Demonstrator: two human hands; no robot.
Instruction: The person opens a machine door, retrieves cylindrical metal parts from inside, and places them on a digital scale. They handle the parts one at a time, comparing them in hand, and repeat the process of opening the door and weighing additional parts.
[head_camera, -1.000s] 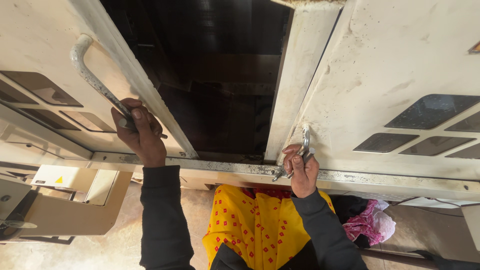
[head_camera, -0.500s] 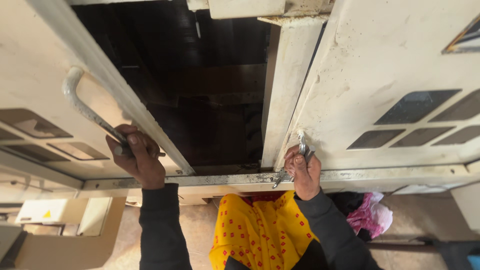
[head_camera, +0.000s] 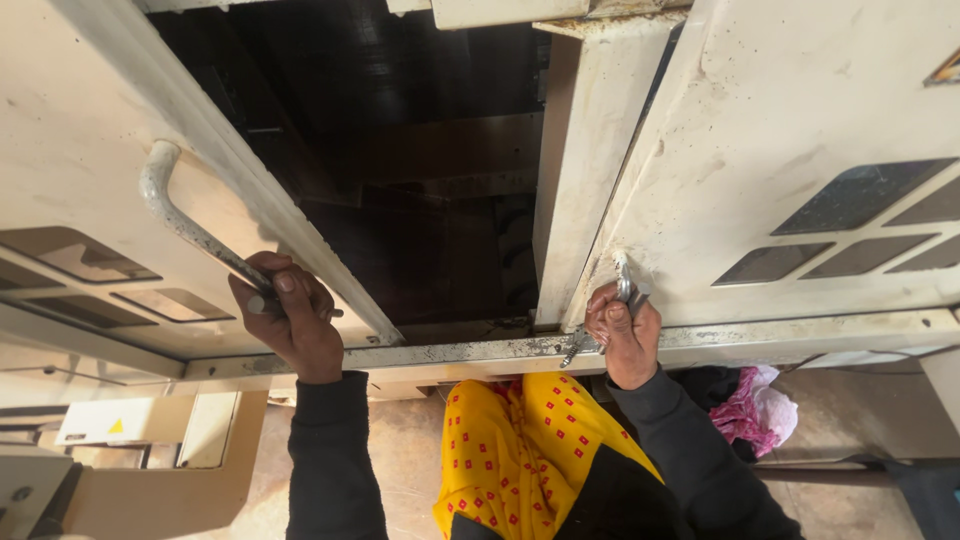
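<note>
Left hand (head_camera: 290, 320) closed around curved metal door handle (head_camera: 190, 230), left of dark cabinet opening (head_camera: 400, 190). Right hand (head_camera: 625, 335) gripping small metal latch (head_camera: 625, 280), right of same opening.

Dark cabinet opening (head_camera: 400, 190) is lying free between the doors, the middle post (head_camera: 560, 180) and bottom rail (head_camera: 480, 352) are bounding it, the left hand (head_camera: 290, 320) is blocking its lower left corner.
</note>
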